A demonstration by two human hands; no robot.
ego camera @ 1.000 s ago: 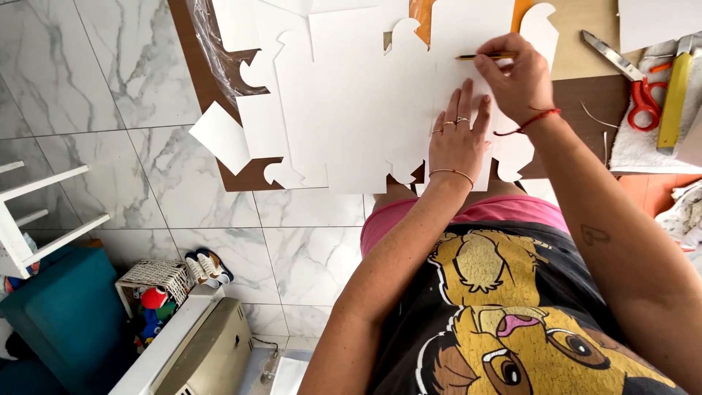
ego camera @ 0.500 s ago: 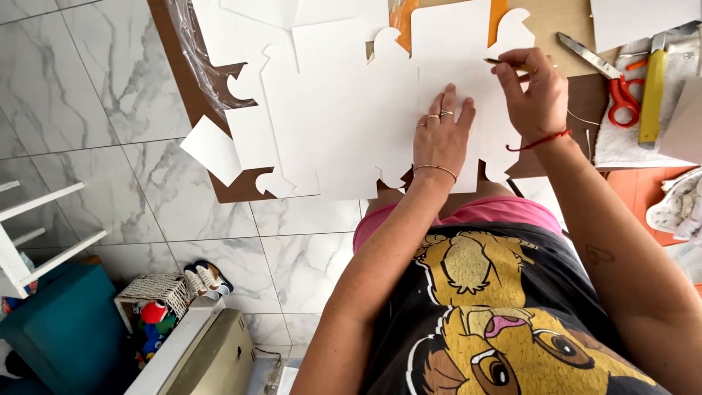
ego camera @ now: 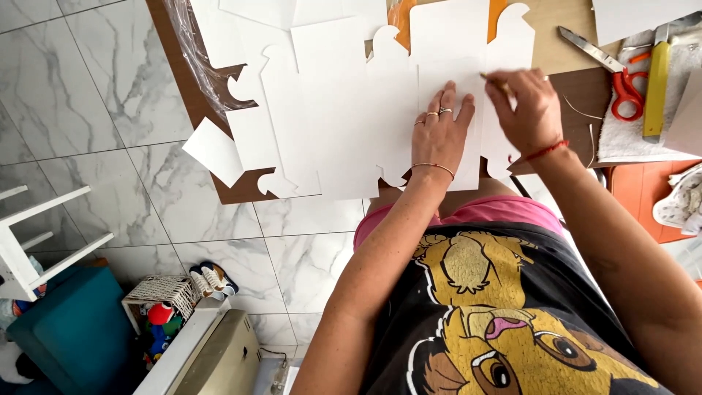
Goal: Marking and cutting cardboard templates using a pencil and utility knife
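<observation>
A large white card cut-out (ego camera: 344,124) with tabs and rounded notches lies flat on a brown table (ego camera: 183,88). My left hand (ego camera: 441,132) presses flat on the card's right part, fingers spread, with rings on two fingers. My right hand (ego camera: 526,110) is closed on a thin pencil (ego camera: 496,83) whose tip touches the card just right of my left fingers. A red cord circles the right wrist.
Red-handled scissors (ego camera: 614,77) and a yellow tool (ego camera: 656,80) lie on a pale cloth at the right. Clear plastic film (ego camera: 197,66) hangs at the table's left edge. Below lie marble floor tiles, a white stool (ego camera: 29,241), a teal seat and a small basket (ego camera: 162,292).
The view shifted slightly. My right hand with the pencil has moved a little down the card, toward my left hand, which stays pressed on the card.
</observation>
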